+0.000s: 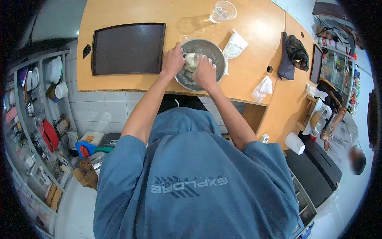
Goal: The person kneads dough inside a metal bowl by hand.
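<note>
A grey metal bowl [218, 53] stands near the front edge of the wooden table, with whitish smears on its inner wall. Inside it is a lump of pale dough [191, 59]. At the bowl's left rim, my left hand [173, 60] is closed over the edge, its fingers partly hidden. My right hand [205, 71] reaches into the bowl from the near side, its fingers curled against the dough and dusted white. Part of the dough is hidden behind these fingers.
Left of the bowl lies a dark baking tray [129, 49]. Behind stands a clear cup of water [223, 11]. To the right are a bag of white powder [235, 46], a plastic bag [262, 88] and dark cloth items [292, 55]. Another person [342, 129] works at far right.
</note>
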